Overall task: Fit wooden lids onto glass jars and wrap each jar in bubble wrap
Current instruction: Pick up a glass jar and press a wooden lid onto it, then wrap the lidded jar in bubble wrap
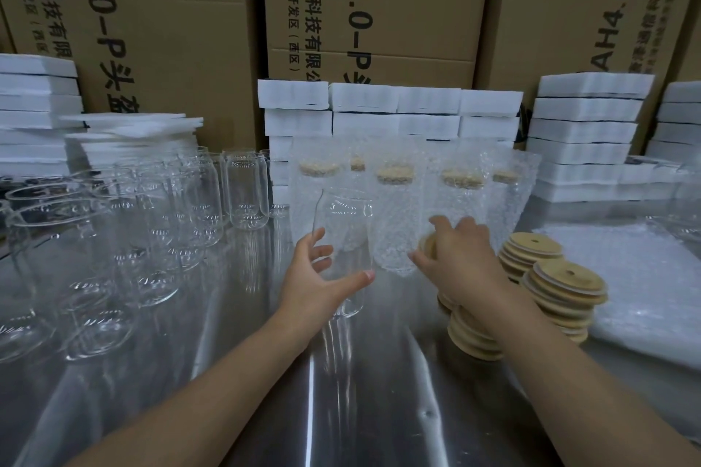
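Note:
My left hand [318, 277] grips a clear glass jar [343, 235] upright at the middle of the steel table, thumb in front, fingers behind it. My right hand [459, 258] holds a round wooden lid [428, 246] just right of the jar, apart from its mouth. Stacks of wooden lids [554, 277] with centre holes stand right of that hand, and another stack [470, 337] lies under my right forearm. Several jars wrapped in bubble wrap [398, 208], lids on, stand in a row behind. Bubble wrap sheets [652, 284] lie at the far right.
Many bare glass jars [151, 224] crowd the left half of the steel table [360, 390]. White foam blocks [584, 133] are stacked along the back and both sides. Tall cardboard boxes [379, 11] form a wall behind.

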{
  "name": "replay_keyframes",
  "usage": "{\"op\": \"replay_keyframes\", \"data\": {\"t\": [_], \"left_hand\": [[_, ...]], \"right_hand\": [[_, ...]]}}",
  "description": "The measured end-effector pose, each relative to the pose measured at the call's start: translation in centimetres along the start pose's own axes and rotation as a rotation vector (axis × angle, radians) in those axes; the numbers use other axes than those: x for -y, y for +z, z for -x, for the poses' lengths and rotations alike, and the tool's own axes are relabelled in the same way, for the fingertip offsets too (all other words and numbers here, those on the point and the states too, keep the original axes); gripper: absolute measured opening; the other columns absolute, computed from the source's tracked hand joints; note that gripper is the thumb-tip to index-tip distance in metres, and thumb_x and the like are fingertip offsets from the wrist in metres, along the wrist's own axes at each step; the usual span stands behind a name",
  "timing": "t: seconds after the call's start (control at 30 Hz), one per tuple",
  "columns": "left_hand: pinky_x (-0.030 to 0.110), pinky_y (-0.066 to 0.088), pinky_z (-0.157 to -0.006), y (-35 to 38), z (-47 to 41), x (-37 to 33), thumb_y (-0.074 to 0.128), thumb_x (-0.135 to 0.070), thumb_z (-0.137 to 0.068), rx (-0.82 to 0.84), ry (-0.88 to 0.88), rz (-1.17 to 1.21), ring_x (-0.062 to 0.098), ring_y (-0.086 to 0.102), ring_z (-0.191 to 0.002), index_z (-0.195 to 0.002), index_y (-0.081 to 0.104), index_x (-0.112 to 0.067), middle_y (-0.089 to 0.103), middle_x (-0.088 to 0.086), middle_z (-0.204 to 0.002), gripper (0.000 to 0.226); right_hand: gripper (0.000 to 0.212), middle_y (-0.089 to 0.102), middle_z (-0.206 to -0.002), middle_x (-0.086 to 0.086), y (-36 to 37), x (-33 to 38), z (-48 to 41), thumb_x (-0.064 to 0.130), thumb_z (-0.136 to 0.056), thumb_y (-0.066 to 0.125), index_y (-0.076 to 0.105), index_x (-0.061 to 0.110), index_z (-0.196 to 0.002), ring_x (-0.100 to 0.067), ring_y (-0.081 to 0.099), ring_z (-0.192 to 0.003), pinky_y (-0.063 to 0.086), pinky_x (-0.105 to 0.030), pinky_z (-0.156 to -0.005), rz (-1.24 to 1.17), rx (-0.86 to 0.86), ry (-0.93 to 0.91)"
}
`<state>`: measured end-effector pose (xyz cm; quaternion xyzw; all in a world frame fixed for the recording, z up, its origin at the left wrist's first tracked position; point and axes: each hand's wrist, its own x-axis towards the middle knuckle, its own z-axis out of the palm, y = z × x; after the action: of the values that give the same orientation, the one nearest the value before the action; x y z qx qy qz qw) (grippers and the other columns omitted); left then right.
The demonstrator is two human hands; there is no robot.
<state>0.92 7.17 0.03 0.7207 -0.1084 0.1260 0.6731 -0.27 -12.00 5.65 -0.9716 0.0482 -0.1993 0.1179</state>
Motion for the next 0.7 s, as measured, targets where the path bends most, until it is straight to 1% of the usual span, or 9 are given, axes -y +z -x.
{"op": "replay_keyframes", "data": {"t": [0.07, 0.13, 0.27, 0.3, 0.4, 0.47, 0.53, 0.6, 0.7], "left_hand": [[0.025, 0.045, -0.089, 0.0, 0.0, 0.2, 0.089, -0.026, -0.063, 0.004, 0.011, -0.034, 0.011, 0.050, -0.120, -0.139, 0.037, -0.034, 0.051, -0.009, -0.126, 0.093], [0.028, 0.045, -0.093, 0.0, -0.1, 0.4, 0.091, -0.028, -0.061, 0.012, 0.024, -0.064, 0.011, 0.049, -0.121, -0.140, 0.037, -0.034, 0.051, -0.011, -0.126, 0.096], [0.015, 0.040, -0.081, 0.1, 0.0, 0.6, 0.092, -0.032, -0.060, 0.046, 0.066, -0.129, 0.006, 0.049, -0.121, -0.138, 0.036, -0.040, 0.050, -0.020, -0.121, 0.096], [0.013, 0.039, -0.081, 0.1, 0.0, 0.6, 0.092, -0.033, -0.060, 0.057, 0.076, -0.142, 0.005, 0.049, -0.120, -0.136, 0.035, -0.042, 0.050, -0.023, -0.121, 0.095], [0.011, 0.038, -0.086, 0.2, 0.2, 0.6, 0.092, -0.033, -0.059, 0.095, 0.104, -0.173, 0.000, 0.049, -0.120, -0.132, 0.035, -0.048, 0.051, -0.022, -0.124, 0.093], [0.010, 0.038, -0.088, 0.3, 0.4, 0.5, 0.093, -0.033, -0.058, 0.127, 0.122, -0.189, -0.003, 0.048, -0.121, -0.132, 0.034, -0.049, 0.052, -0.019, -0.128, 0.096], [0.005, 0.040, -0.087, 0.3, 0.4, 0.6, 0.093, -0.032, -0.057, 0.145, 0.136, -0.190, -0.011, 0.047, -0.119, -0.133, 0.034, -0.048, 0.052, -0.019, -0.129, 0.098], [-0.002, 0.037, -0.085, 0.4, 0.5, 0.7, 0.094, -0.034, -0.055, 0.154, 0.152, -0.195, -0.017, 0.047, -0.115, -0.134, 0.036, -0.047, 0.053, -0.020, -0.128, 0.099], [-0.005, 0.034, -0.084, 0.4, 0.5, 0.7, 0.093, -0.038, -0.054, 0.182, 0.171, -0.212, -0.019, 0.045, -0.114, -0.140, 0.037, -0.040, 0.053, -0.020, -0.128, 0.103]], "right_hand": [[0.062, 0.034, -0.128, -0.012, -0.2, 0.6, 0.1, 0.050, -0.091, 0.054, 0.031, 0.025, -0.143, -0.026, 0.032, -0.118, 0.034, -0.031, -0.095, -0.195, -0.237, -0.097], [0.062, 0.031, -0.120, -0.002, -0.5, 1.2, 0.3, 0.053, -0.087, 0.057, 0.035, 0.032, -0.140, -0.017, 0.033, -0.111, 0.030, -0.023, -0.092, -0.428, -0.398, -0.168], [0.064, 0.032, -0.115, 0.003, -0.9, 2.2, 1.0, 0.055, -0.075, 0.065, 0.046, 0.030, -0.131, -0.014, 0.047, -0.108, 0.038, -0.012, -0.094, -0.788, -0.542, -0.273], [0.062, 0.033, -0.115, 0.003, -0.9, 2.4, 1.2, 0.052, -0.072, 0.068, 0.048, 0.029, -0.126, -0.013, 0.048, -0.108, 0.041, -0.014, -0.095, -0.847, -0.575, -0.305], [0.051, 0.037, -0.116, -0.001, -1.0, 2.9, 1.7, 0.044, -0.068, 0.076, 0.048, 0.032, -0.109, -0.014, 0.048, -0.108, 0.050, -0.031, -0.095, -0.995, -0.655, -0.369], [0.045, 0.038, -0.116, 0.001, -1.1, 3.0, 1.9, 0.044, -0.068, 0.078, 0.047, 0.034, -0.099, -0.015, 0.047, -0.113, 0.051, -0.036, -0.094, -1.068, -0.652, -0.381], [0.041, 0.041, -0.118, 0.007, -1.0, 3.0, 2.0, 0.047, -0.070, 0.079, 0.048, 0.032, -0.091, -0.013, 0.047, -0.117, 0.050, -0.034, -0.095, -1.109, -0.588, -0.375], [0.035, 0.046, -0.119, 0.009, -0.8, 3.1, 2.0, 0.050, -0.071, 0.070, 0.047, 0.029, -0.087, -0.014, 0.050, -0.116, 0.048, -0.032, -0.093, -1.093, -0.509, -0.355], [0.031, 0.052, -0.119, 0.014, -0.4, 3.2, 2.2, 0.053, -0.072, 0.058, 0.045, 0.029, -0.087, -0.002, 0.052, -0.114, 0.042, -0.016, -0.087, -1.053, -0.380, -0.349]]}}
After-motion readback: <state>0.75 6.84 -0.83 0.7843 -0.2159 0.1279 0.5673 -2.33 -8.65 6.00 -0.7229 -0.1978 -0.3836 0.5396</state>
